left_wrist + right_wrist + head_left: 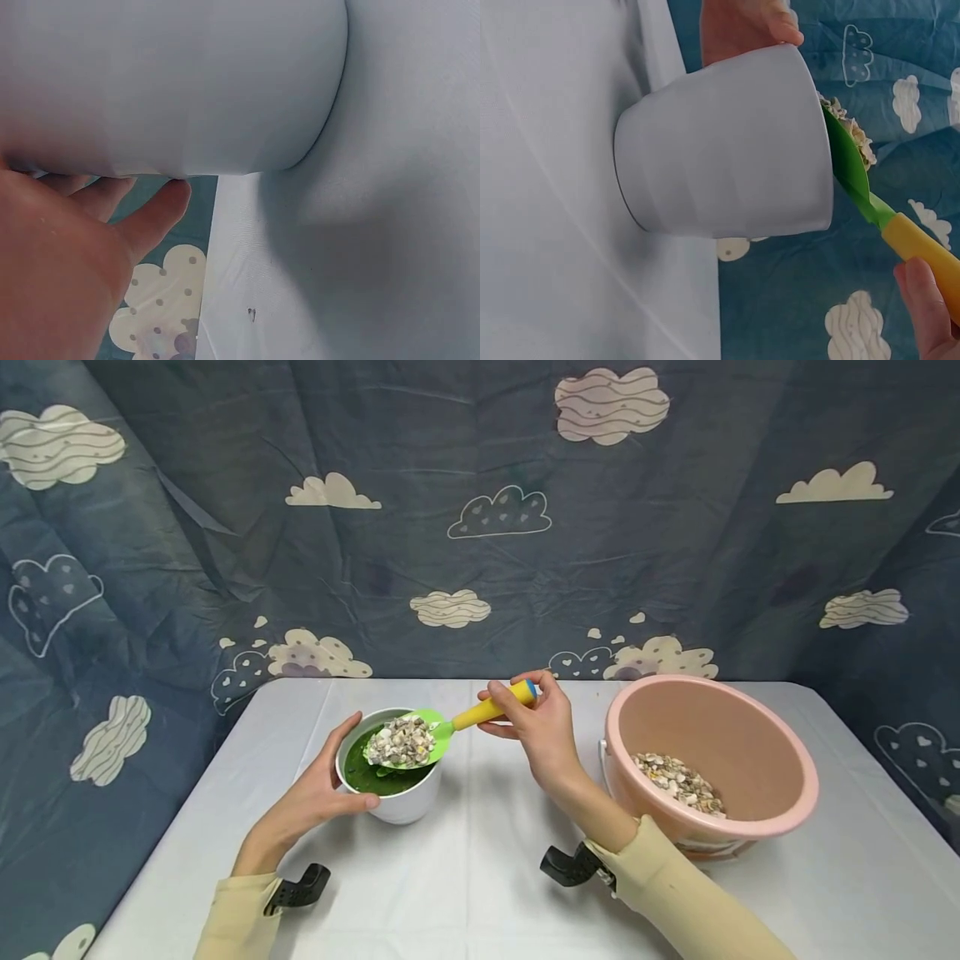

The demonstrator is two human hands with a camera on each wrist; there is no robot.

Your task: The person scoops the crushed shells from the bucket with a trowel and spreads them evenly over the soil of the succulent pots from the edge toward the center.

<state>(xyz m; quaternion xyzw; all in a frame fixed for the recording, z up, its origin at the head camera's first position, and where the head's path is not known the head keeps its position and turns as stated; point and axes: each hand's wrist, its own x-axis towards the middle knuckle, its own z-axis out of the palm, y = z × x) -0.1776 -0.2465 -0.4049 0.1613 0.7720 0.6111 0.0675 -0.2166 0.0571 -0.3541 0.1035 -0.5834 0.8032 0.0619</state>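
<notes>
Right hand (536,718) has the trowel (444,737) by its yellow handle, thumb and fingers closed around it near the blue end. Handle slopes up toward that hand, green scoop sits over the mouth of the white pot (408,806), loaded with a heap of mixed pale and grey-brown pebbles (401,742). Can't tell from here if the scoop touches the rim. Left hand (318,789) grips the pot from its left side: thumb along the near rim, fingers around the far side. Pot is on the table (495,893), left of the middle, roughly upright; green stuff (367,781) inside, visible around the scoop. Black wrist mounts (573,867) on both forearms, at the ends of the pale yellow sleeves (675,893). Over on the right, well apart from the pot, a pink bucket (804,785) with more of the same-looking pebbles in the bottom. White cover on the table. Behind everything, a dark blue-grey cloth backdrop (420,435) with clouds printed on it.
</notes>
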